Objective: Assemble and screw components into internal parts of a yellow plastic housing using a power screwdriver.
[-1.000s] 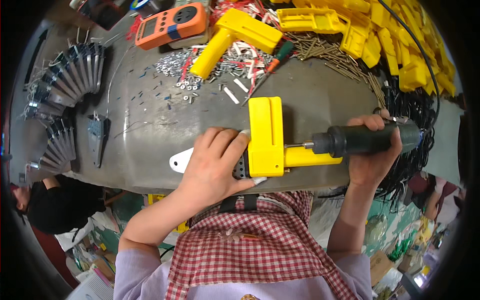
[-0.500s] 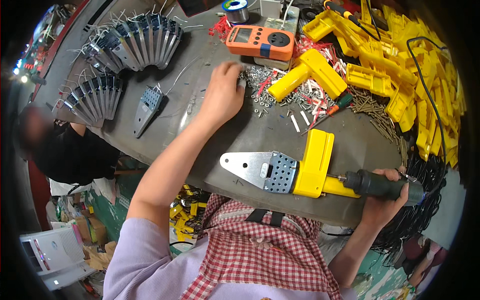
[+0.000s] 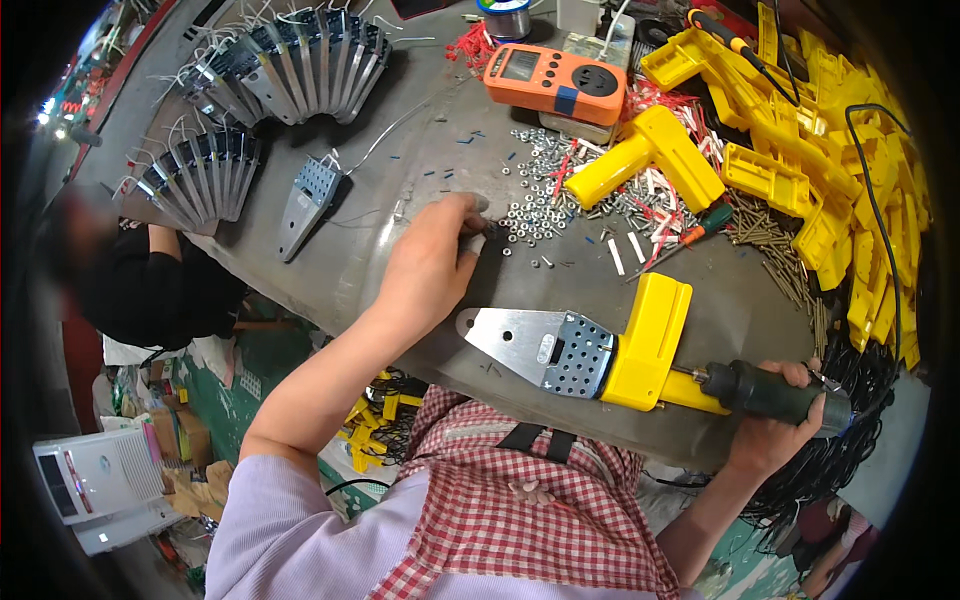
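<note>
My right hand (image 3: 772, 432) is wrapped around a black electric screwdriver (image 3: 765, 390), whose bit points left at a yellow pistol-shaped plastic housing (image 3: 650, 345). The housing lies on the table, with a tapered metal plate (image 3: 515, 335) and its perforated blue-grey section (image 3: 580, 355) sticking out to the left. Just beyond the plate, my left hand (image 3: 425, 255) is closed, thumb and fingers bent together. Whatever sits at its fingertips is too small to make out. A scatter of small nuts and screws (image 3: 540, 190) lies right of those fingers.
Beyond the nuts stands an orange meter (image 3: 555, 80). Another yellow housing (image 3: 650, 155) and a green-handled screwdriver (image 3: 705, 228) lie nearby. Yellow shells (image 3: 850, 200) are heaped at right. Fanned metal plates (image 3: 300, 65) and one wired plate (image 3: 308, 205) lie left. Someone in black (image 3: 160, 285) sits at left.
My left hand has come back from the small-parts pile, nearer the metal plate. My right hand keeps its hold on the electric screwdriver. The whole view has shifted slightly.
</note>
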A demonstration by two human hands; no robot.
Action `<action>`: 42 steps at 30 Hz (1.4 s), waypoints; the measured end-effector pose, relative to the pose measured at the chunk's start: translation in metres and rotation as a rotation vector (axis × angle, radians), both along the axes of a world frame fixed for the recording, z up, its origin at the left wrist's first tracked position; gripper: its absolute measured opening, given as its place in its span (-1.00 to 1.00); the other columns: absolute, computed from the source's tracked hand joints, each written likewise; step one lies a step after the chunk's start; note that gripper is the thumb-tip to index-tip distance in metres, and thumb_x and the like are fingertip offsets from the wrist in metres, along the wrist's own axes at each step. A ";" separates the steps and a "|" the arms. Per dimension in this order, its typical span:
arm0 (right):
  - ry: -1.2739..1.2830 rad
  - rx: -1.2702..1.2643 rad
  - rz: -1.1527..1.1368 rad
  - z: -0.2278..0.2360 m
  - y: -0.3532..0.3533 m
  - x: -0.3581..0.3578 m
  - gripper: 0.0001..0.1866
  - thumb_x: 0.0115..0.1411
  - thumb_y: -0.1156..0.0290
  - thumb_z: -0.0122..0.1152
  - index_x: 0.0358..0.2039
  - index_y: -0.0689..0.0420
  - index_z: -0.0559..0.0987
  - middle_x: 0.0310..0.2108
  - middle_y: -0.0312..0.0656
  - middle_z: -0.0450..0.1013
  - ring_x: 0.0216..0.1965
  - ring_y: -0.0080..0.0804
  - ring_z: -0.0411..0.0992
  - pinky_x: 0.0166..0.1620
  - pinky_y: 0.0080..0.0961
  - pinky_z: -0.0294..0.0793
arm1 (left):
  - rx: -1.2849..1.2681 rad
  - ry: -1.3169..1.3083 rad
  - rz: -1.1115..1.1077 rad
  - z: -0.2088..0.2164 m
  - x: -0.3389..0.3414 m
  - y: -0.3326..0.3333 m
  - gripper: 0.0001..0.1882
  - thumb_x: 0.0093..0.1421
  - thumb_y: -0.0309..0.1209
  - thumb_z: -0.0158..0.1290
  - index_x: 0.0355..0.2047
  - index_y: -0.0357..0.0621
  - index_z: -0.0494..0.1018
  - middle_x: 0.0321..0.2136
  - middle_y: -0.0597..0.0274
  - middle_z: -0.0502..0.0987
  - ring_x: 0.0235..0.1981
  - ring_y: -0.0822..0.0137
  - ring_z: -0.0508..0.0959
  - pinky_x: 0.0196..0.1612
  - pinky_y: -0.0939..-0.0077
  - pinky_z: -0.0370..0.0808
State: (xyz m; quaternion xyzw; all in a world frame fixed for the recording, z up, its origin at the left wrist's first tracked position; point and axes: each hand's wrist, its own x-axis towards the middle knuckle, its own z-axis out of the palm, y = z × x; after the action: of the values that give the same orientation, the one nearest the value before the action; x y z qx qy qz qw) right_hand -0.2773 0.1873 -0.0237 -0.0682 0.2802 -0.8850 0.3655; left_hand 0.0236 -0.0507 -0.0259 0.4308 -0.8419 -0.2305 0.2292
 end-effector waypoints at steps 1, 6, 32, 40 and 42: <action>0.000 -0.007 0.006 0.000 0.001 0.000 -0.59 0.21 0.24 -0.03 0.03 0.13 0.26 -0.31 -0.31 0.23 -0.21 -0.46 0.28 0.07 -0.33 0.24 | 0.029 -0.033 -0.006 0.004 -0.003 -0.002 -0.62 0.00 -0.62 0.08 -0.14 -0.23 0.31 -0.24 0.07 0.49 -0.18 0.11 0.51 -0.14 0.36 0.44; 0.066 -0.002 0.058 -0.001 0.003 -0.001 -0.60 0.25 0.24 -0.12 0.05 0.12 0.23 -0.30 -0.28 0.23 -0.16 -0.42 0.27 0.12 -0.32 0.23 | -0.163 -0.103 -0.109 0.011 -0.019 -0.006 -0.67 -0.02 -0.62 0.08 -0.20 -0.20 0.33 -0.33 0.07 0.45 -0.23 0.07 0.48 -0.17 0.31 0.43; -0.120 -0.139 0.113 0.000 0.005 0.000 -0.56 0.19 0.39 0.05 0.06 0.16 0.24 -0.29 -0.21 0.24 -0.15 -0.37 0.23 0.15 -0.28 0.11 | -0.340 -0.274 -0.354 0.011 -0.017 0.020 -0.77 -0.07 -0.49 0.01 -0.34 -0.16 0.33 -0.41 0.16 0.41 -0.29 0.18 0.43 -0.25 0.39 0.44; 0.020 -0.066 0.080 -0.007 0.001 0.001 -0.58 0.24 0.21 -0.09 0.05 0.15 0.24 -0.25 -0.23 0.27 -0.15 -0.37 0.26 0.12 -0.31 0.17 | -0.414 -0.289 -0.518 0.009 -0.006 0.009 -0.85 -0.05 -0.45 -0.03 -0.41 -0.15 0.31 -0.44 0.17 0.41 -0.30 0.20 0.45 -0.26 0.38 0.46; 0.075 0.136 0.004 -0.001 -0.001 0.005 -0.56 0.21 0.20 -0.02 0.03 0.14 0.25 -0.28 -0.26 0.27 -0.19 -0.40 0.29 0.09 -0.31 0.22 | -0.411 -0.196 -0.565 0.011 -0.007 0.003 -0.77 -0.09 -0.41 0.03 -0.38 -0.17 0.32 -0.42 0.18 0.43 -0.29 0.20 0.45 -0.26 0.36 0.46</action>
State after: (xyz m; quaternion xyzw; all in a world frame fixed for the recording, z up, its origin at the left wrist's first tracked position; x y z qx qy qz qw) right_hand -0.2725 0.1860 -0.0242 -0.0769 0.3532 -0.8599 0.3604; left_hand 0.0164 -0.0479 -0.0146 0.1460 -0.9744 -0.0686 0.1565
